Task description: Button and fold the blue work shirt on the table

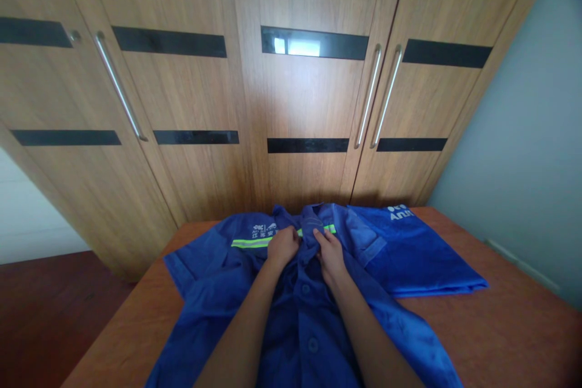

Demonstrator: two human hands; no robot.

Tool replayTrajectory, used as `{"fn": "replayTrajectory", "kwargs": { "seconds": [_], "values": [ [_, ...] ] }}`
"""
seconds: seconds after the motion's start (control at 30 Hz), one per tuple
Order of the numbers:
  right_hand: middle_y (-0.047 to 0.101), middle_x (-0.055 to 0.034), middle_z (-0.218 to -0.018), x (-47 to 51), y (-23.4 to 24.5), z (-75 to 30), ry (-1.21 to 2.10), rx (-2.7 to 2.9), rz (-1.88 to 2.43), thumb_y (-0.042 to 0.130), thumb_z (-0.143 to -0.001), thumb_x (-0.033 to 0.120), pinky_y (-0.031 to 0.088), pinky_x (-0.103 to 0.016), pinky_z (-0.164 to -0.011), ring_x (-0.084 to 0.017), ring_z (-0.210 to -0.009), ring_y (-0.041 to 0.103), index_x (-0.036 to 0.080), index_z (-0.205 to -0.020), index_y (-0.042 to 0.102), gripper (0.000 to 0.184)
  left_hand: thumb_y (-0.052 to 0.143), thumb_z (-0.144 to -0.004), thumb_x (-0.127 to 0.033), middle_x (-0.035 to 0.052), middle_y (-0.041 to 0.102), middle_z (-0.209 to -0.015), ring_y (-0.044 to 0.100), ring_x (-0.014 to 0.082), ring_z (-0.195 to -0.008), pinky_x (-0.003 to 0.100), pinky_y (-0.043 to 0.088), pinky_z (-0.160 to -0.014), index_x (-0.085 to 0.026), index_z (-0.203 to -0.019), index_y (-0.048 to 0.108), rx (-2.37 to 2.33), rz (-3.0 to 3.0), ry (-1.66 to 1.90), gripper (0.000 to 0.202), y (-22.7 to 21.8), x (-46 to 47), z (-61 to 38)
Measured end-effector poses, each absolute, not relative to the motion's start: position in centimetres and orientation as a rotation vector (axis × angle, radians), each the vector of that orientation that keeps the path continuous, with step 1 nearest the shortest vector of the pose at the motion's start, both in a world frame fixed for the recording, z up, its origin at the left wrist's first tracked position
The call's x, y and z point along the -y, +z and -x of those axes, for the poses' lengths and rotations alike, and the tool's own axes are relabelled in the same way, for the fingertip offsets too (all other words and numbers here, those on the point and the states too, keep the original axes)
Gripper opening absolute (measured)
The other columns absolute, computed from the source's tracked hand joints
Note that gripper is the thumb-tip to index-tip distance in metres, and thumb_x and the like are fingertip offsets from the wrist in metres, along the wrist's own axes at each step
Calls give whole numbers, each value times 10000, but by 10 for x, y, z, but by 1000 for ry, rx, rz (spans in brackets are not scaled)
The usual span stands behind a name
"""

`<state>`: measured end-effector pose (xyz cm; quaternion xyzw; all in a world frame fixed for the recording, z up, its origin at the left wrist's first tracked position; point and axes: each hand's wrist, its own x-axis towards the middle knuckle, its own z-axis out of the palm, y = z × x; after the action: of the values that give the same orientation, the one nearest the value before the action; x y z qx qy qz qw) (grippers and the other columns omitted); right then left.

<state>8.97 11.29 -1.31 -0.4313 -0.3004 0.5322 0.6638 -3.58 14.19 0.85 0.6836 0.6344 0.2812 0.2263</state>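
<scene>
A blue short-sleeved work shirt [209, 291] lies spread on the table, its collar toward the wardrobe. It has a yellow-green reflective stripe across the chest, white lettering on one side and buttons down the front placket. My left hand [284, 246] is closed on the cloth beside the placket at chest height. Just across from it, my right hand [331, 254] pinches the placket, with the thumb on top of the fabric. Cloth bunches up between the two hands. What lies under my fingers is hidden.
A folded blue cloth item [422, 254] with white print lies to the right, partly under the shirt's sleeve. The brown table [459, 321] meets a wooden wardrobe [309, 182] with metal handles at the back. A pale wall [513, 163] stands on the right.
</scene>
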Motion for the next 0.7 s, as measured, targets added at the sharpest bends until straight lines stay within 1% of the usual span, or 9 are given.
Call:
{"fn": "replayTrajectory", "kwargs": {
  "seconds": [0.1,0.17,0.23,0.33,0.4,0.47,0.57,0.63,0.7],
  "values": [
    [574,49,-560,-113,-14,-88,1131,677,1003,684,-644,477,283,-224,-372,-105,-411,436,205,-814,620,328,581,-773,-207,23,660,-698,633,171,-724,266,456,-653,-196,-703,569,-1680,-1742,1024,72,7,-141,41],
    [543,55,-552,-113,-14,-88,1070,691,1026,646,-678,466,278,-225,-379,-101,-410,408,206,-801,600,292,523,-806,-263,9,642,-673,613,142,-622,242,450,-583,-193,-745,540,-1610,-1617,1189,94,10,-141,47],
    [533,52,-570,-113,-10,-88,994,719,1051,612,-707,449,301,-227,-405,-105,-439,414,207,-789,587,257,475,-825,-329,4,635,-676,581,118,-540,224,434,-517,-190,-798,515,-1526,-1495,1333,148,18,-138,52],
    [540,37,-611,-112,0,-89,859,798,1092,591,-730,417,356,-236,-491,-124,-531,456,210,-756,593,209,481,-807,-413,11,642,-712,569,101,-528,209,425,-495,-182,-863,508,-1394,-1373,1494,240,36,-133,57],
    [533,31,-607,-109,8,-90,782,855,1120,609,-721,389,370,-244,-547,-137,-573,460,212,-723,612,177,505,-789,-426,11,643,-715,574,99,-543,205,431,-508,-175,-889,523,-1323,-1345,1547,270,49,-129,57],
    [541,20,-606,-106,16,-89,685,942,1168,623,-710,353,378,-255,-593,-151,-595,462,214,-720,644,142,525,-781,-397,6,639,-700,574,99,-550,204,437,-519,-171,-903,545,-1276,-1365,1553,257,59,-125,52],
    [624,-23,-693,-99,24,-83,423,1208,1258,573,-743,303,402,-272,-656,-175,-644,515,208,-811,689,165,557,-767,-309,-3,631,-666,579,109,-564,213,451,-546,-170,-866,590,-1245,-1470,1502,174,67,-120,41],
    [655,-43,-739,-96,25,-79,268,1363,1287,521,-773,278,414,-273,-659,-178,-654,544,192,-857,696,212,569,-753,-241,-4,631,-659,590,120,-594,225,462,-587,-173,-821,615,-1252,-1561,1462,107,69,-117,34],
    [649,-37,-706,-94,25,-77,226,1392,1300,501,-783,265,411,-263,-618,-168,-616,543,175,-867,696,231,563,-752,-192,0,638,-673,601,132,-630,240,467,-631,-176,-799,626,-1280,-1643,1435,81,69,-115,30]
  ]
}}
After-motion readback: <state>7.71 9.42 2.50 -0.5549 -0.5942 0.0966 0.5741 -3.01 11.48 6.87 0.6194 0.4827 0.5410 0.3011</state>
